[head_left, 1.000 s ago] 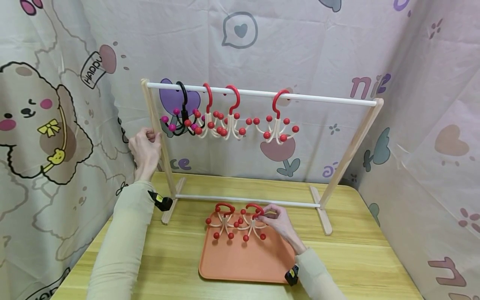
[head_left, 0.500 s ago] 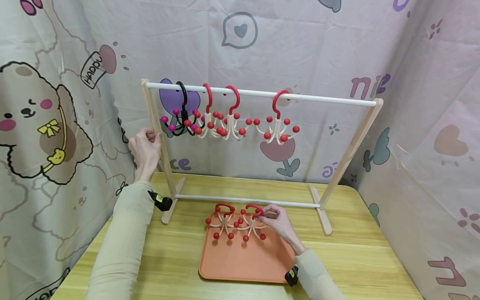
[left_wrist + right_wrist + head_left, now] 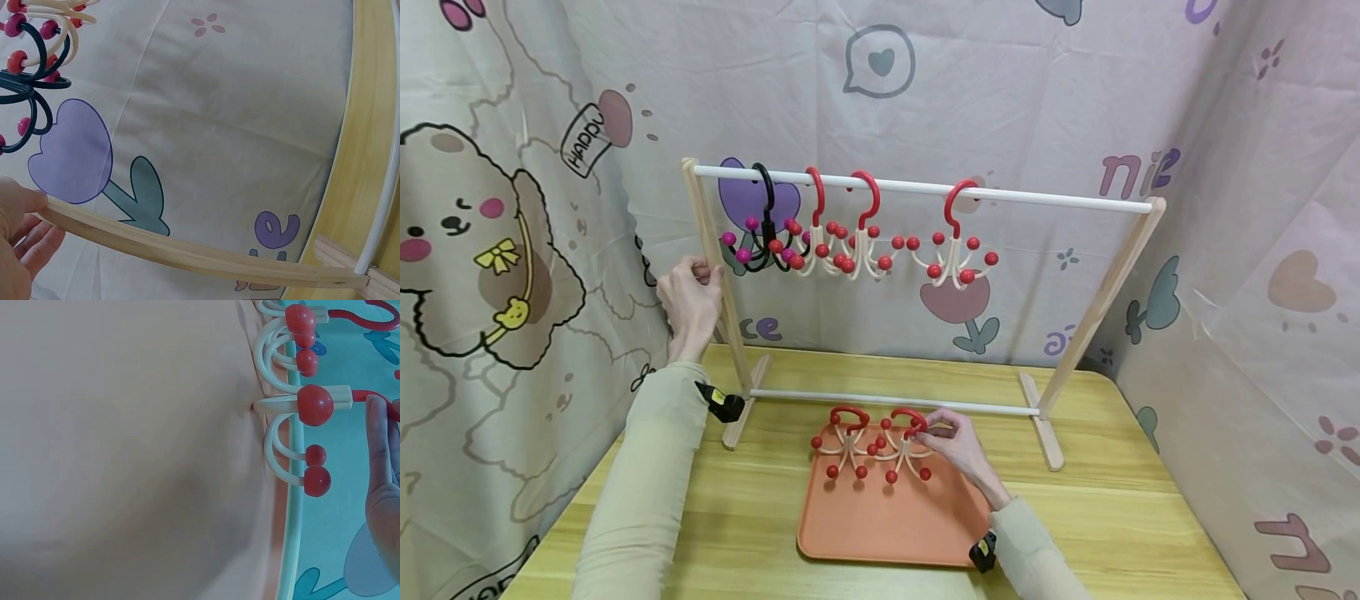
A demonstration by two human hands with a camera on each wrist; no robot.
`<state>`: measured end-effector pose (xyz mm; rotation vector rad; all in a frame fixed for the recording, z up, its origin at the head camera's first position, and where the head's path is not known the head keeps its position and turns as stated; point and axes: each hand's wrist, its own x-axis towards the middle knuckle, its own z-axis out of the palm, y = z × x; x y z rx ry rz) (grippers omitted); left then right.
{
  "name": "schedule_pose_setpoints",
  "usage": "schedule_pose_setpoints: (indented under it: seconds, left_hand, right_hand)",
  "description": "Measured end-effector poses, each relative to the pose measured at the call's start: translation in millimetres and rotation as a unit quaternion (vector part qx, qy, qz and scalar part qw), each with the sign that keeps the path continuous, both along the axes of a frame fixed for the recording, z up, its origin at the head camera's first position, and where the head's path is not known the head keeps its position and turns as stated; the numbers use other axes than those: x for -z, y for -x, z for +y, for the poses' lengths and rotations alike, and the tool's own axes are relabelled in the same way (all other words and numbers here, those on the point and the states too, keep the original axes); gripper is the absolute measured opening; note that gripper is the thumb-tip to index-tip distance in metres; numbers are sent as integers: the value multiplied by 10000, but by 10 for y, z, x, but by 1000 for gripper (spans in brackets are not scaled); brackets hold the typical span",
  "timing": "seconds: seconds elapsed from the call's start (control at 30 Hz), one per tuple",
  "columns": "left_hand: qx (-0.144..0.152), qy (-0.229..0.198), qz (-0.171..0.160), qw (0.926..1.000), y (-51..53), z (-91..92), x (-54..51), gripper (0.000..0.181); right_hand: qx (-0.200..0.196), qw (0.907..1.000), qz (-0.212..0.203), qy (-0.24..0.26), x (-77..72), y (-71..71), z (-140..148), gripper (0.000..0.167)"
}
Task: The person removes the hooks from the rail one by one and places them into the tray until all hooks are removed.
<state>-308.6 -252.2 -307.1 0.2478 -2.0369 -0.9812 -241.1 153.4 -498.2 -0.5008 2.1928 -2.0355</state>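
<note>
My left hand [image 3: 691, 302] grips the left wooden post [image 3: 730, 325] of a rack; the left wrist view shows thumb and fingers of this hand [image 3: 22, 240] around the post [image 3: 156, 249]. At the tray's back edge, my right hand [image 3: 957, 446] pinches the red hook of the right-hand cream hanger [image 3: 907, 451], which has red balls. In the right wrist view, the fingers of the hand [image 3: 384, 481] meet that hook beside the hanger [image 3: 340, 397]. A similar hanger [image 3: 849, 448] stands just to its left, untouched.
From the rack's white top bar [image 3: 1060, 198] hang a black hanger [image 3: 768, 229] with magenta balls and several cream ones [image 3: 955, 250] with red hooks. The orange tray [image 3: 891, 525] lies on the wooden table [image 3: 1120, 500], in front of the lower bar [image 3: 887, 401]. Printed curtains surround the table.
</note>
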Motion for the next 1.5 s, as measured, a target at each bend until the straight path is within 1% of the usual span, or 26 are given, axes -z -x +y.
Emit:
schedule_pose_setpoints:
  seconds: [0.23,0.33,0.4,0.53,0.6,0.67,0.77,0.9,1.0,1.13,1.27,1.37,1.5]
  left_hand:
    - [22,26,12,10000,-2,7,-7,24]
    - [20,36,-8,10000,-4,4,-10,24]
    - [12,38,-27,10000,-3,1,-10,24]
    - [2,26,-36,10000,-2,0,-3,25]
    - [10,11,-41,10000,1,1,-3,25]
    - [25,4,-45,10000,1,0,2,25]
    - [30,-7,-65,10000,0,-3,9,25]
    - [30,-23,-70,10000,-1,-2,12,24]
    - [40,-16,-58,10000,-1,0,8,24]
    - [38,-4,-58,10000,-1,3,3,25]
    - [37,-11,-67,10000,-2,4,1,25]
    - [28,-12,-91,10000,-3,5,-4,25]
    - [10,-19,-134,9999,-5,7,-13,25]
  right_hand:
    - [87,9999,-35,-43,-9,-13,2,27]
    - [67,9999,23,-74,-34,-12,14,28]
    - [24,9998,176,-65,-53,3,39,28]
    - [-11,9976,684,-85,-141,48,106,26]
    - [84,9955,924,-178,-209,71,141,24]
    - [179,9938,1067,-254,-297,92,172,23]
    - [329,9922,1169,-286,-450,127,214,22]
    - [375,9912,1268,-43,-692,180,256,22]
    - [399,9879,1490,143,-885,228,285,23]
    - [520,9794,1924,312,-1172,274,323,23]
    - [692,9687,2284,679,-1494,306,330,21]
    - [879,9611,2448,928,-1740,333,313,18]
    - [1105,9539,2637,914,-2063,354,277,14]
